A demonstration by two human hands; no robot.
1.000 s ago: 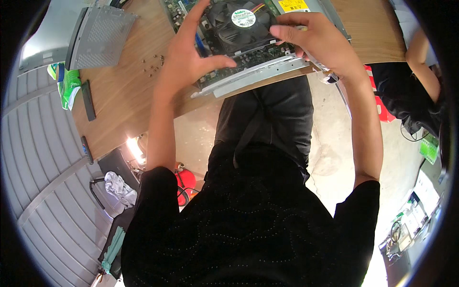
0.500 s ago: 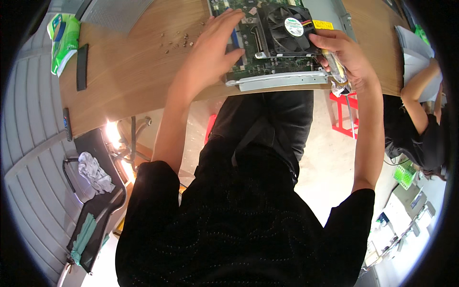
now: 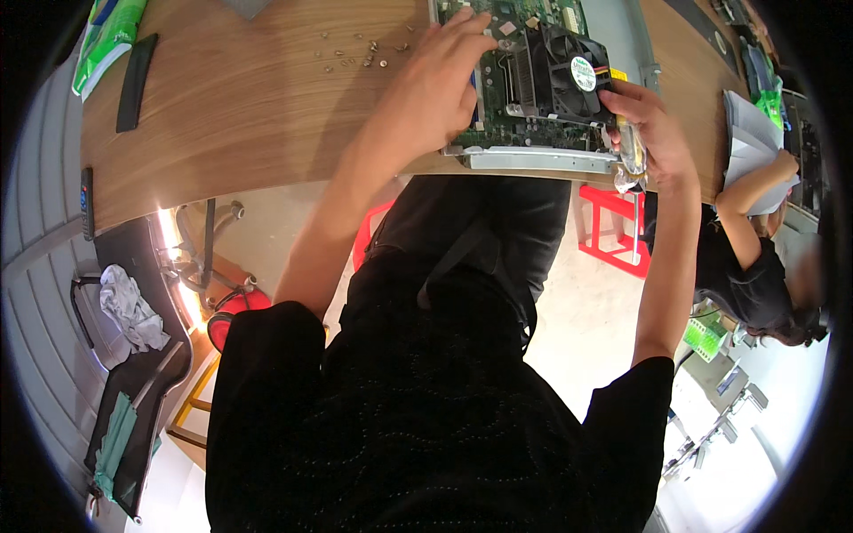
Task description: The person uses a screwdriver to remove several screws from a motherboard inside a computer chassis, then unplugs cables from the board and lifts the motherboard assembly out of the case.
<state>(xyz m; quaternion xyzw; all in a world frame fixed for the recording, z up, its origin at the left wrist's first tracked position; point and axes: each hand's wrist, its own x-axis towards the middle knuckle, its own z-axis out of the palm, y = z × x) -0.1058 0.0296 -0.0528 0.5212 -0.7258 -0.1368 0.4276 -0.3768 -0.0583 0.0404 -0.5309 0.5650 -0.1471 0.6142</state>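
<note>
Seen through the head camera I monitor remotely, a black cooling fan [image 3: 573, 80] with a round white label and finned heatsink lies over a green circuit board [image 3: 533, 135], toward its right side; I cannot tell whether the fan's frame is seated or raised. The board lies in a pale metal tray [image 3: 542, 161], whose near rail runs along the front edge of the wooden table [image 3: 267, 133]. My right hand [image 3: 651, 129] is curled about the clear, yellowish handle of a screwdriver [image 3: 632, 153], its shaft pointing downward past the table edge, with thumb and forefinger at the fan's right edge; I cannot tell whether they pinch it. My left hand [image 3: 440, 84] is spread over the board's left side, fingertips left of the heatsink, gripping nothing that I can see. Small loose screws [image 3: 369, 55] lie scattered left of this hand. Farther left are a flat black bar [image 3: 136, 84], a green-and-white package [image 3: 108, 40] and a dark remote control [image 3: 87, 202]. A red stool [image 3: 613, 229] stands below the table; at right, a co-worker [image 3: 742, 275] reaches toward grey sheets [image 3: 751, 133].
</note>
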